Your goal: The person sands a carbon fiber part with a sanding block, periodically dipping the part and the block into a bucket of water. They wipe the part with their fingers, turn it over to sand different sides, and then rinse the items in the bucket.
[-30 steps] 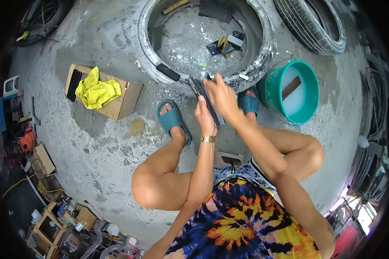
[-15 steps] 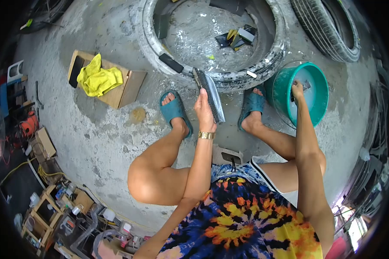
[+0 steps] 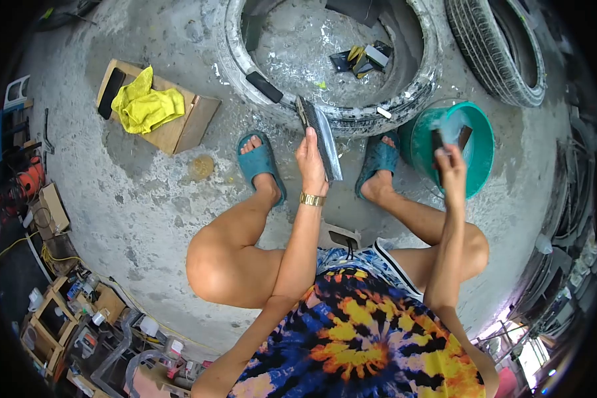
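My left hand (image 3: 310, 159), with a gold watch on its wrist, is closed around a long curved panel (image 3: 324, 138). The panel is glossy and dark with a woven-looking edge, held tilted in front of the tire's near side. Over the near rim of the green bucket (image 3: 487, 149), my right hand (image 3: 452, 174) grips a small dark rectangular pad (image 3: 438, 139), smeared by motion. Cloudy water (image 3: 454, 123) is in the bucket, and a brown flat piece (image 3: 465, 136) shows inside it, just beyond my fingers.
A whitened tire (image 3: 232, 56) lies ahead, with folded dark sheets (image 3: 361, 60) inside it and a black pad (image 3: 264, 87) on its rim. Another tire (image 3: 494, 60) stands at upper right. At left, a yellow cloth (image 3: 149, 109) drapes over a wooden box (image 3: 196, 126).
My right hand has come up out of the bucket toward me, bringing the dark pad with it. My left hand keeps the panel in nearly the same place.
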A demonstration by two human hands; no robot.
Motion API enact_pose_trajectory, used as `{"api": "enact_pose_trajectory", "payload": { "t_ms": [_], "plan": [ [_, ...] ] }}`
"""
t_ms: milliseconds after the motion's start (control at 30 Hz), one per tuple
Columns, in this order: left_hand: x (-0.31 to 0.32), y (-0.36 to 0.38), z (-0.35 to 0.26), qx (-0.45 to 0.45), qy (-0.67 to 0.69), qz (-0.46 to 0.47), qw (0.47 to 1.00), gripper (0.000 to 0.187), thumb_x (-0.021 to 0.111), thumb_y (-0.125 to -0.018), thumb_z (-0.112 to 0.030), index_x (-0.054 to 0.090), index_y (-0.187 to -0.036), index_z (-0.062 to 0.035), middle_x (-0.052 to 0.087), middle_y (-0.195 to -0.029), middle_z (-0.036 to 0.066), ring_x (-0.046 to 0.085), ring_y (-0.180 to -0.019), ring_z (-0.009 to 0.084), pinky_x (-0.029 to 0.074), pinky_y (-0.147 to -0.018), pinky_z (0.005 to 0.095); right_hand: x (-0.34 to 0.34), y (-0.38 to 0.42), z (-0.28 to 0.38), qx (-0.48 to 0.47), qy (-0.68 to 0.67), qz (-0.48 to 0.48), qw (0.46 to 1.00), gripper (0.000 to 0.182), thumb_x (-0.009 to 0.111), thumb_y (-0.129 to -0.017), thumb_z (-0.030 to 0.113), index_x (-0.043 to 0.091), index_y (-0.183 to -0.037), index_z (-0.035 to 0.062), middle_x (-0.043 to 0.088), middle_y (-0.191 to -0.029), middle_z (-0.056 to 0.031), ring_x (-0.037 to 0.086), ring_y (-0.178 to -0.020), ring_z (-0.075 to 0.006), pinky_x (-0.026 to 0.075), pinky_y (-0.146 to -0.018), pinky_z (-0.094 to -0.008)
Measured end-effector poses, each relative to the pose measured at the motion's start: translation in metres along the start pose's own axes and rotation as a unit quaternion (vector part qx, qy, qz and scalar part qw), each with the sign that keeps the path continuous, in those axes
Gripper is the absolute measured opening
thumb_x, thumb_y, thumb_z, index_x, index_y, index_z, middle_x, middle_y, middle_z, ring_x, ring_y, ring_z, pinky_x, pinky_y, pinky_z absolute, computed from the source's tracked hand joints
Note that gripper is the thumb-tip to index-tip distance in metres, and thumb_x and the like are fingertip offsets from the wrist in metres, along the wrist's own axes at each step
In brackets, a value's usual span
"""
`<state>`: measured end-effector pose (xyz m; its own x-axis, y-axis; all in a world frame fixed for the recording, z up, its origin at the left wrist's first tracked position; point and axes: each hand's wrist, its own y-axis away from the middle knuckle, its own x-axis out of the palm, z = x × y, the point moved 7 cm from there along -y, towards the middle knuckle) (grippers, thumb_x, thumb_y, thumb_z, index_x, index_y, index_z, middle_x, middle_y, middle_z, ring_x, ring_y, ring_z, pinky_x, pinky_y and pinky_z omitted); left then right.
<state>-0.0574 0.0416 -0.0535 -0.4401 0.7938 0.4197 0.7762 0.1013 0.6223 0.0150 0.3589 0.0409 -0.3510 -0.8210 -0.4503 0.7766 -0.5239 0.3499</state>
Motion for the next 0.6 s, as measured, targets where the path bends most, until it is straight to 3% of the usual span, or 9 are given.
{"api": "enact_pose_trajectory", "payload": {
  "t_ms": [133, 267, 333, 400, 500, 600],
  "plan": [
    [0.003, 0.002, -0.003, -0.002, -0.010, 0.005, 1.000, 0.034, 0.052, -0.098, -0.037, 0.065, -0.087, -0.0073, 0.057, -0.075, -0.006, 0.046, -0.065, 0.0021, 0.038, -0.058, 0.0212, 0.125, 0.042, 0.082, -0.231, 0.114, 0.096, 0.961, 0.028, 0.061, -0.088, 0.011, 0.060, -0.114, 0.0019, 0.058, -0.102, -0.0121, 0.062, -0.080, -0.0288, 0.049, -0.075, -0.0374],
    [0.004, 0.005, -0.003, 0.035, -0.024, 0.004, 0.999, 0.034, 0.052, -0.099, -0.035, 0.064, -0.086, -0.0062, 0.055, -0.078, -0.007, 0.043, -0.070, 0.0019, 0.037, -0.061, 0.0215, 0.198, 0.067, 0.097, -0.280, 0.294, 0.090, 0.910, 0.027, 0.061, -0.087, 0.010, 0.061, -0.114, 0.0061, 0.055, -0.106, -0.0192, 0.063, -0.086, -0.0386, 0.053, -0.068, -0.0454],
    [0.000, -0.002, 0.003, 0.029, -0.044, -0.006, 0.999, 0.033, 0.051, -0.099, -0.034, 0.063, -0.085, -0.0063, 0.053, -0.079, -0.007, 0.042, -0.072, 0.0016, 0.037, -0.062, 0.0215, 0.191, 0.101, 0.091, -0.318, 0.298, 0.066, 0.898, 0.031, 0.058, -0.087, 0.011, 0.059, -0.118, 0.0067, 0.055, -0.107, -0.0209, 0.063, -0.088, -0.0397, 0.053, -0.063, -0.0461],
    [0.004, 0.001, 0.008, 0.033, -0.001, -0.023, 0.999, 0.032, 0.052, -0.099, -0.033, 0.062, -0.083, -0.0073, 0.051, -0.077, -0.008, 0.041, -0.070, 0.0017, 0.036, -0.060, 0.0219, 0.193, 0.087, 0.087, -0.293, 0.351, 0.088, 0.885, 0.033, 0.058, -0.086, 0.009, 0.059, -0.119, 0.0058, 0.055, -0.106, -0.0209, 0.064, -0.088, -0.0387, 0.054, -0.064, -0.0447],
    [0.004, 0.004, 0.010, 0.007, 0.012, -0.005, 1.000, 0.031, 0.052, -0.099, -0.033, 0.062, -0.083, -0.0086, 0.050, -0.073, -0.009, 0.039, -0.065, 0.0014, 0.035, -0.056, 0.0213, 0.216, 0.051, 0.098, -0.310, 0.309, 0.064, 0.897, 0.029, 0.059, -0.087, 0.010, 0.062, -0.116, 0.0075, 0.054, -0.101, -0.0180, 0.063, -0.079, -0.0366, 0.048, -0.061, -0.0478],
    [0.007, 0.001, 0.006, 0.009, 0.031, -0.012, 0.999, 0.030, 0.052, -0.099, -0.033, 0.063, -0.084, -0.0084, 0.050, -0.073, -0.009, 0.039, -0.066, 0.0008, 0.034, -0.057, 0.0212, 0.186, 0.103, 0.092, -0.354, 0.329, 0.075, 0.872, 0.028, 0.058, -0.086, 0.008, 0.060, -0.113, 0.0035, 0.054, -0.100, -0.0188, 0.062, -0.082, -0.0370, 0.053, -0.061, -0.0442]
  ]
}}
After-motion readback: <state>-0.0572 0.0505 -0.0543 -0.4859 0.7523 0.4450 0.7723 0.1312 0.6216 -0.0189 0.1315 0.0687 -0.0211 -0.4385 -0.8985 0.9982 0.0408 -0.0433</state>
